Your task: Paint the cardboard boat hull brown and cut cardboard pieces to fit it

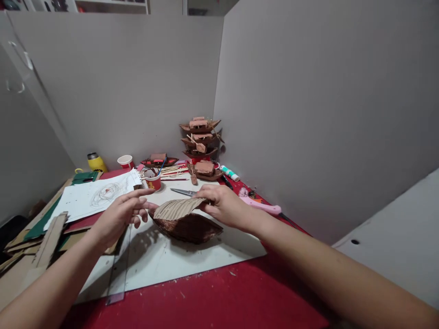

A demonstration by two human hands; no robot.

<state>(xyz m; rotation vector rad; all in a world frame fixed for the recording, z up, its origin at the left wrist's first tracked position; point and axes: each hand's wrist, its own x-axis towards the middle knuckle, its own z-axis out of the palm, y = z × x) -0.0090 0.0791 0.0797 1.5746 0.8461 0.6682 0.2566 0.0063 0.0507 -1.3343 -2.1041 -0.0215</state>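
A brown model boat hull (194, 230) rests on the white board (161, 262), its ends pointing left and right. Over its left part sits a curved piece of corrugated cardboard (176, 209), ridged and tan. My right hand (219, 203) pinches the cardboard's right end between thumb and fingers. My left hand (128, 212) is open at the hull's left tip, fingers apart; whether a fingertip touches the tip I cannot tell. Behind the cardboard lie scissors (183, 192), partly hidden by my right hand.
Several finished model boats (202, 139) are stacked at the back, with another boat (159, 159) beside them. A red paint cup (153, 182) holds a brush. At left lie a sketch sheet (82, 196) and cardboard strips (51, 237). A clear ruler (118, 278) crosses the board. Partitions enclose the table.
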